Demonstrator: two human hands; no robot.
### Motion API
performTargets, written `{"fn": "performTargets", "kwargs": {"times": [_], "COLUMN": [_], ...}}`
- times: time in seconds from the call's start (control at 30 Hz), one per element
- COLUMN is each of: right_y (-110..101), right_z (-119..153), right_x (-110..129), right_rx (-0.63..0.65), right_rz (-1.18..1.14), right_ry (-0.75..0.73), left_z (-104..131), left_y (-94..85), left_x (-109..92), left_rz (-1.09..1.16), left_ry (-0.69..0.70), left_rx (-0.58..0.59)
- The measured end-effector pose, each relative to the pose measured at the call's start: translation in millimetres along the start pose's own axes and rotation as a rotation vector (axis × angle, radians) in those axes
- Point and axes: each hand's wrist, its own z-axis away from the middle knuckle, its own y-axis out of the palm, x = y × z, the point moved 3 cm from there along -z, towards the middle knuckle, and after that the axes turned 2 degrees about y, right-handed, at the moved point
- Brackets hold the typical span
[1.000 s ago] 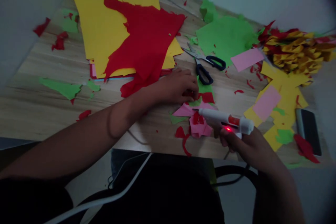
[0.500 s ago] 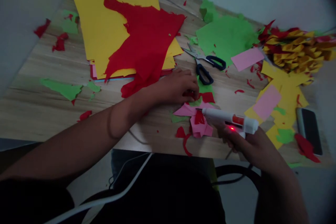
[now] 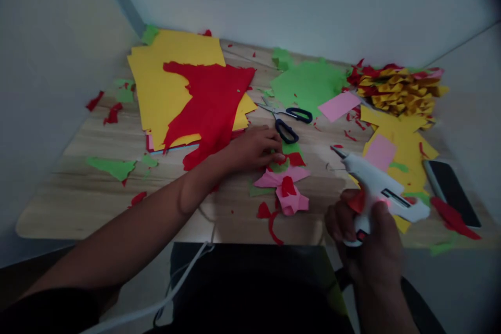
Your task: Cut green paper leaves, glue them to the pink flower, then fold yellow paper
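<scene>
My right hand [image 3: 370, 235] is wrapped around a white hot glue gun [image 3: 376, 177] with an orange trigger and a lit red light. Its nozzle points up and left, apart from the paper. On the table, my left hand [image 3: 260, 148] is closed, fingers curled down at the edge of small red and green paper pieces [image 3: 293, 159]; the fingertips are partly hidden. Just below them lies a folded pink paper shape [image 3: 288, 199] with a red patch on it. Scissors [image 3: 285, 117] with dark handles rest open beyond my left hand.
A yellow paper stack [image 3: 156, 83] under a large red sheet [image 3: 211, 99] fills the back left. Green paper [image 3: 309, 83] lies at the back, a yellow and red paper bundle [image 3: 395, 91] at the back right. A phone [image 3: 452, 193] lies on the right; scraps litter the wooden table [image 3: 70, 198].
My right hand has drawn the glue gun away from the pink paper, to the right, and its nozzle now tilts upward. My left hand stays at the paper pieces. The view has tilted up.
</scene>
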Motion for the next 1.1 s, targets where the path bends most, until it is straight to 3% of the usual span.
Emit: {"fn": "performTargets", "kwargs": {"times": [0.1,0.17,0.3,0.37,0.53,0.67,0.83,0.9,0.97,1.1], "right_y": [20,34,72,97,162,213,265,270,263,213], "right_z": [10,12,8,5,6,15,40,45,45,34], "right_x": [0,8,21,21,6,-17,-34,-31,-26,-21], "right_rx": [-0.129,-0.127,0.028,0.112,0.309,0.474,0.691,0.722,0.706,0.733], "right_rz": [0.026,0.151,0.3,0.33,0.371,0.387,0.395,0.377,0.375,0.38], "right_ry": [-0.01,-0.041,-0.196,-0.262,-0.37,-0.353,-0.411,-0.472,-0.51,-0.494], "left_z": [-4,-5,5,23,90,136,194,220,243,269], "left_y": [-21.2,-40.4,-66.5,-76.7,-90.8,-88.7,-108.1,-122.6,-134.2,-137.7], "left_x": [-16,-33,-75,-89,-115,-129,-113,-102,-91,-72], "left_rz": [0.085,0.117,0.183,0.192,0.197,0.072,-0.038,-0.073,-0.116,0.061], "left_ry": [-0.042,-0.135,-0.183,-0.269,-0.579,-0.753,-0.847,-0.898,-1.019,-1.181], "left_rx": [-0.238,-0.312,0.035,0.04,-0.498,-0.713,-0.957,-1.064,-1.087,-1.006]}}
